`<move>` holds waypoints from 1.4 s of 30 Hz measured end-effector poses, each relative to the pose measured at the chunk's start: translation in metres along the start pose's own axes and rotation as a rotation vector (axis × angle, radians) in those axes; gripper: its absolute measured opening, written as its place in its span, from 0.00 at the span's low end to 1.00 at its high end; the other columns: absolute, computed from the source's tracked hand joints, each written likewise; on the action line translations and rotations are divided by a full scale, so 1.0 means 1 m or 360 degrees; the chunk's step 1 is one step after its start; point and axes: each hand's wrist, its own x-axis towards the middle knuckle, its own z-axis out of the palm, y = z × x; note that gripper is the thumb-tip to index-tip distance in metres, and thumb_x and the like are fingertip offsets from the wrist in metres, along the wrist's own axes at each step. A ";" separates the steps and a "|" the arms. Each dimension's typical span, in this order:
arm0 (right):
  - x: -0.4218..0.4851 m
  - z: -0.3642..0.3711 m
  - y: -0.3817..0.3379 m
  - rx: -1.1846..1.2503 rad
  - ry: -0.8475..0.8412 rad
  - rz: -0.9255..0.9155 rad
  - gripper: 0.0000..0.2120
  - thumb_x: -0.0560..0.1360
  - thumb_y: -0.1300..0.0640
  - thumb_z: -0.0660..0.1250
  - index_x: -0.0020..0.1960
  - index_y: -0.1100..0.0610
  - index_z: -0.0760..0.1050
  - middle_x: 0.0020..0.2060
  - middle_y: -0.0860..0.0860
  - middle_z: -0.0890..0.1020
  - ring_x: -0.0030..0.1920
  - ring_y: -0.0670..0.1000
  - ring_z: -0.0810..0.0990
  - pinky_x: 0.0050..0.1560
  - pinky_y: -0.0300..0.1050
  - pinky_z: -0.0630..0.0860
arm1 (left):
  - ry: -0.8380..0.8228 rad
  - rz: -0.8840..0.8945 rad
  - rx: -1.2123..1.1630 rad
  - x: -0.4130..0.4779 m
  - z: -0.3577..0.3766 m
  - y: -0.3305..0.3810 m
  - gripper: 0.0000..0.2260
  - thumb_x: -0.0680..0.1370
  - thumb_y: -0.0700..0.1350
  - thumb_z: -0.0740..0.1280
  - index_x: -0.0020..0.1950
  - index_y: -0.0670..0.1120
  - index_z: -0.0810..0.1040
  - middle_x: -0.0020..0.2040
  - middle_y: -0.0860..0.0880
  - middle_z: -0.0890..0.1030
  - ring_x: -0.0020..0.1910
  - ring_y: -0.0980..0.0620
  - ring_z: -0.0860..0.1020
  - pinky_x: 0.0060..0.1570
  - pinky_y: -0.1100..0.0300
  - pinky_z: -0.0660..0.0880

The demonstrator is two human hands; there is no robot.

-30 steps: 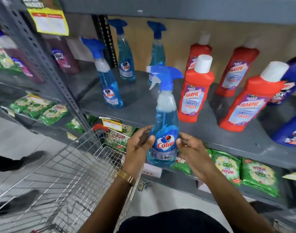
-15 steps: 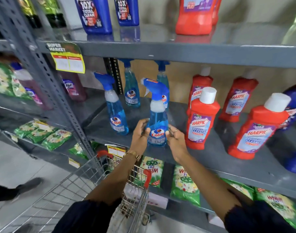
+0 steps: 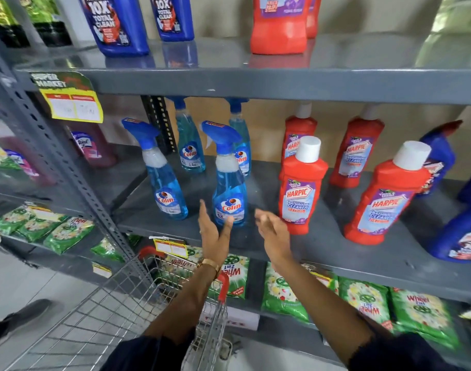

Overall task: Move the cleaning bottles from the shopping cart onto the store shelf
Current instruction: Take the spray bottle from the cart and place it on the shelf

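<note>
A blue Colin spray bottle (image 3: 229, 183) stands upright near the front edge of the grey middle shelf (image 3: 322, 253). My left hand (image 3: 212, 231) is open just in front of it, fingers apart, thumb near the bottle's base. My right hand (image 3: 271, 231) is open to the bottle's right, apart from it. Three more Colin spray bottles stand on the same shelf, one at the front left (image 3: 162, 172) and two behind (image 3: 190, 137). The wire shopping cart (image 3: 116, 311) with red handle caps sits below my arms; what it holds is hidden.
Red Harpic bottles (image 3: 301, 188) stand right of the spray bottles, with blue bottles (image 3: 459, 236) at the far right. The upper shelf (image 3: 282, 81) holds blue and red jugs. Green Wheel packets (image 3: 287, 293) fill the lower shelf. A grey upright post (image 3: 68, 167) stands at left. Someone's shoe (image 3: 20, 317) is on the floor.
Both hands carried the Colin bottle from above the cart onto the middle shelf, set it down, and have now let go and drawn slightly back.
</note>
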 end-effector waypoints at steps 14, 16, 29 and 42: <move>0.003 -0.171 -0.016 -0.0605 0.1177 0.0069 0.39 0.57 0.54 0.82 0.61 0.64 0.68 0.57 0.62 0.79 0.58 0.60 0.78 0.59 0.50 0.72 | 0.0306 -0.0048 0.0316 0.014 0.041 0.008 0.51 0.61 0.44 0.80 0.75 0.44 0.50 0.70 0.38 0.65 0.69 0.40 0.66 0.70 0.45 0.66; 0.001 -0.170 -0.015 -0.0642 0.1253 0.0110 0.34 0.58 0.55 0.82 0.58 0.63 0.71 0.54 0.62 0.81 0.54 0.60 0.80 0.53 0.47 0.73 | 0.0314 -0.0023 0.0355 0.013 0.041 0.008 0.51 0.61 0.45 0.80 0.75 0.43 0.51 0.70 0.38 0.65 0.69 0.40 0.67 0.69 0.43 0.67; -0.034 -0.239 -0.007 -0.0577 0.1608 -0.0420 0.49 0.62 0.38 0.75 0.70 0.65 0.60 0.66 0.64 0.67 0.68 0.63 0.64 0.70 0.36 0.55 | -0.0133 0.0684 0.0355 -0.119 0.124 0.053 0.37 0.71 0.56 0.66 0.74 0.45 0.53 0.74 0.38 0.60 0.75 0.43 0.56 0.75 0.48 0.54; -0.011 -0.331 -0.011 -0.0668 0.1493 -0.0038 0.50 0.51 0.49 0.83 0.66 0.61 0.64 0.60 0.60 0.78 0.59 0.58 0.77 0.60 0.51 0.73 | -0.0465 0.0861 0.1408 -0.168 0.210 0.036 0.18 0.73 0.55 0.60 0.59 0.49 0.75 0.59 0.46 0.80 0.61 0.44 0.77 0.69 0.46 0.58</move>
